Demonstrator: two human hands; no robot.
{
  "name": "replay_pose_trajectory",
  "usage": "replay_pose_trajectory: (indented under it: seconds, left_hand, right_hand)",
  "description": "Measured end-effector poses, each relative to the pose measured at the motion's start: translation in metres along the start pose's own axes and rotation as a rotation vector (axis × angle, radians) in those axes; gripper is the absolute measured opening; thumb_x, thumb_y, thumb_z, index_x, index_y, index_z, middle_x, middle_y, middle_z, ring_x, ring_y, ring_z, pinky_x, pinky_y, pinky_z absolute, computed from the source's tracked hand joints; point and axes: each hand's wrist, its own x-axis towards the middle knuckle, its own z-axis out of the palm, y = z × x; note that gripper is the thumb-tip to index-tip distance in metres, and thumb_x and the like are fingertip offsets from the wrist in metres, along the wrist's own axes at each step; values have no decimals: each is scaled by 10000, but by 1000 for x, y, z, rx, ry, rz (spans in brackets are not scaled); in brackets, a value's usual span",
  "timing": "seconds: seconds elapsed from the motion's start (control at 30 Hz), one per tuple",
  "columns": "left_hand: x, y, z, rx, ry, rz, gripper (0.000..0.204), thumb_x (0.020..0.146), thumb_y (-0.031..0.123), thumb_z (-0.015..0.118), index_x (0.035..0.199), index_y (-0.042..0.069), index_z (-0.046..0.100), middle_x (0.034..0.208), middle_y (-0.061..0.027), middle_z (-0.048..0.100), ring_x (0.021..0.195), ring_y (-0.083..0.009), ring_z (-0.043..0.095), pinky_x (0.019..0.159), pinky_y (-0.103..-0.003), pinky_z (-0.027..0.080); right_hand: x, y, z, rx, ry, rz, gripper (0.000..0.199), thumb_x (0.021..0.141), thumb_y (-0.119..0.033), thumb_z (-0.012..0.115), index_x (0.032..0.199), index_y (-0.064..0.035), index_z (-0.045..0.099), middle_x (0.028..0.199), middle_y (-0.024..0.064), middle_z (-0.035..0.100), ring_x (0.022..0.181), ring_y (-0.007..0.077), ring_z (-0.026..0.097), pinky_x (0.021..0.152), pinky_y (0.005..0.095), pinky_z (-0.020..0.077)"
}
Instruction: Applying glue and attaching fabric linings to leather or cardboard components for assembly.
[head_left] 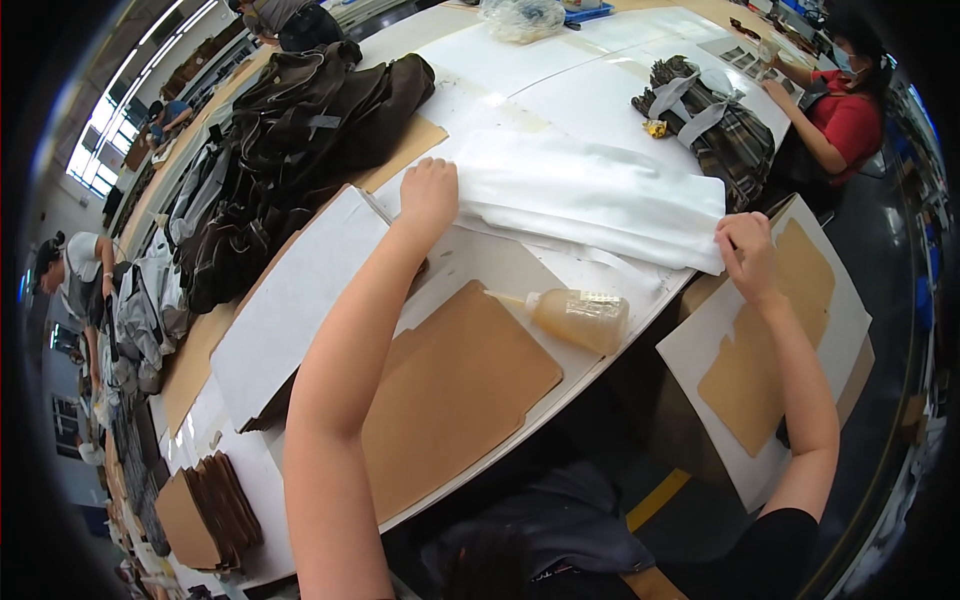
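A long white sheet of soft, cloth-like material (590,190) lies across the table, in several layers with folds along it. My left hand (430,192) is closed at its left end, the fingertips hidden behind the knuckles. At the opposite end, my right hand (748,250) pinches the corner near the table's edge. Nearer to me, a brown cardboard panel (465,385) with a stepped outline lies flat on the table. A clear squeeze bottle (582,318) with a long nozzle and amber liquid lies on its side next to that panel.
White-faced boards (295,305) are stacked left of my forearm. Dark brown bags (290,150) pile up beyond. Brown pieces (208,510) stand at lower left. Right of the table, a box carries a white board with a brown panel (785,330). A plaid bundle (725,140) lies near a seated co-worker (845,115).
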Motion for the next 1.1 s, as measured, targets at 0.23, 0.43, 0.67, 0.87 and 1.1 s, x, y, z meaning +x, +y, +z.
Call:
replay_pose_trajectory:
  seconds: [0.23, 0.43, 0.67, 0.87, 1.1]
  left_hand:
    - [22, -20, 42, -385, 399, -71, 233, 847, 51, 684, 1076, 95, 681, 1179, -147, 645, 1195, -321, 552, 1010, -447, 436]
    - [28, -20, 26, -459, 317, -46, 203, 834, 78, 722, 1026, 130, 677, 1178, -109, 631, 1215, -335, 523, 1039, -451, 405]
    - [20, -12, 18, -481, 304, -11, 134, 811, 116, 738, 938, 109, 695, 953, -51, 679, 1065, -270, 594, 998, -422, 411]
    - [-29, -44, -2, -269, 409, 18, 99, 813, 87, 731, 896, 141, 733, 964, -50, 685, 1032, -255, 588, 996, -407, 405]
    - [-153, -76, -94, -568, 510, 67, 150, 796, 31, 751, 919, 50, 668, 1102, -93, 644, 1103, -307, 573, 970, -408, 451]
  right_hand:
    - [25, 26, 17, 86, -74, 317, 382, 773, -219, 817, 1055, -60, 615, 879, 59, 596, 848, 263, 566, 885, 384, 406]
    - [28, 44, 20, 182, -377, 627, 345, 741, -231, 835, 949, -64, 618, 816, 62, 556, 815, 211, 542, 771, 346, 428]
    - [13, 13, 10, 494, -189, 785, 288, 750, -181, 813, 895, -53, 600, 801, 66, 564, 819, 213, 539, 818, 361, 401]
    - [30, -119, -69, 63, 58, 180, 207, 753, 60, 667, 895, -49, 564, 922, 101, 598, 901, 306, 568, 835, 394, 433]
    - [-9, -189, -136, 445, 103, 200, 248, 774, 138, 634, 927, -38, 550, 950, 114, 633, 854, 243, 615, 778, 325, 472]
